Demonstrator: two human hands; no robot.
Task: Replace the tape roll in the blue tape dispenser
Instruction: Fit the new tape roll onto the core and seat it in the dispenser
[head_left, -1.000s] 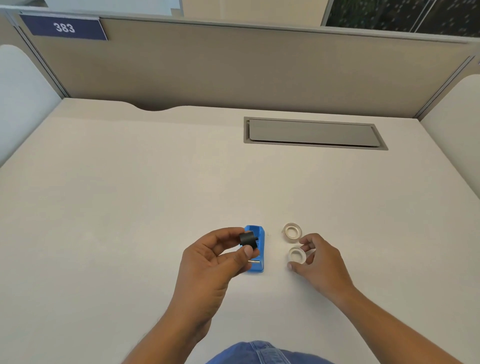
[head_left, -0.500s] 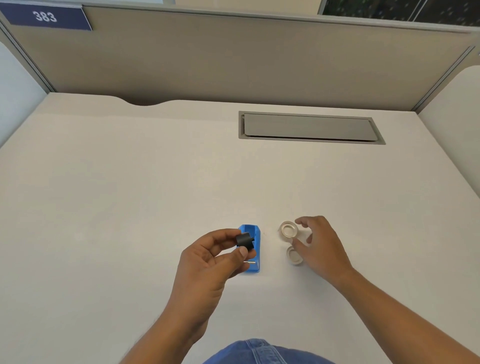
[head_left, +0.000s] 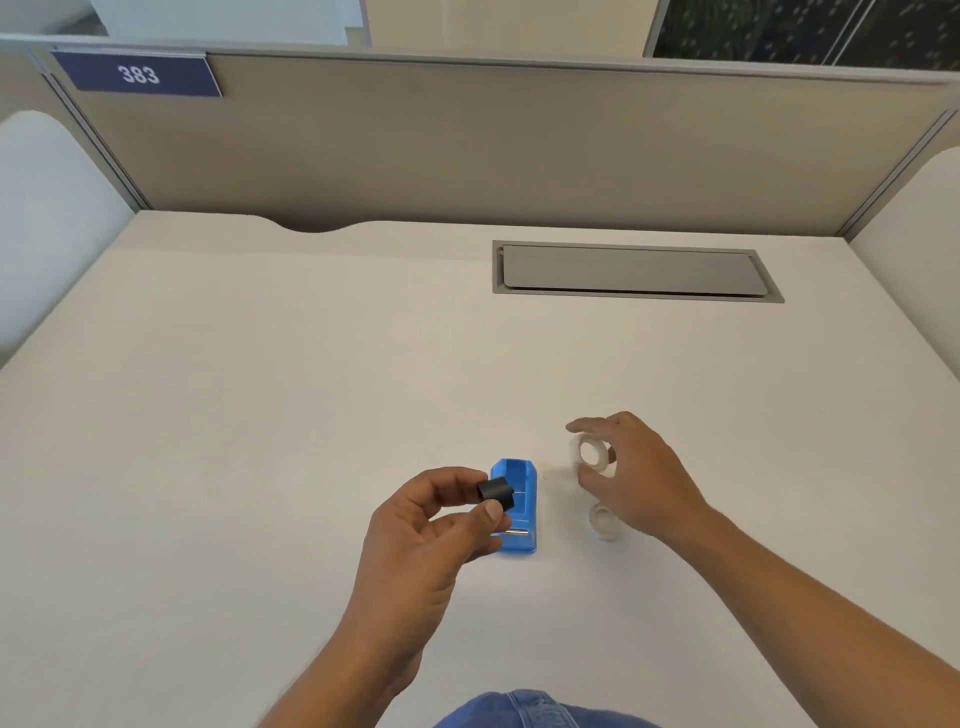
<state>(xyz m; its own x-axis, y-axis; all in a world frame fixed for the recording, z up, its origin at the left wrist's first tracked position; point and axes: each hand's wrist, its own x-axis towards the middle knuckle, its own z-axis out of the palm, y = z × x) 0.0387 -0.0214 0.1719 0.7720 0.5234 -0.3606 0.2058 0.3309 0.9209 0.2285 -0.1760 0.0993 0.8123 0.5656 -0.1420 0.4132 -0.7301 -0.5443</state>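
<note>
The blue tape dispenser lay flat on the pale bench, near its front edge and a little left of centre, its roll bay open upward and a small metal cutter strip showing at the nearer end. The left hand hovered over the dispenser's left side, its grip pinched on a short black spindle between thumb and forefinger, the spindle held just above the dispenser's open bay and not seated in it. The right hand was to the right of the dispenser, apart from it, with its grip closed lightly around a clear tape roll tilted up so that its white core faced the camera; the roll appeared lifted off the bench, though blur around the fingertips made that hard to confirm. A second roll lay flat on the bench just beneath that hand's palm, nearer the person, and whether the hand touched it could not be told. Farther back on the bench, a grey cable hatch sat closed and flush in the surface. Behind it rose a beige partition carrying a blue plate marked 383 at its upper left. Blue denim showed at the bottom edge of the view.
</note>
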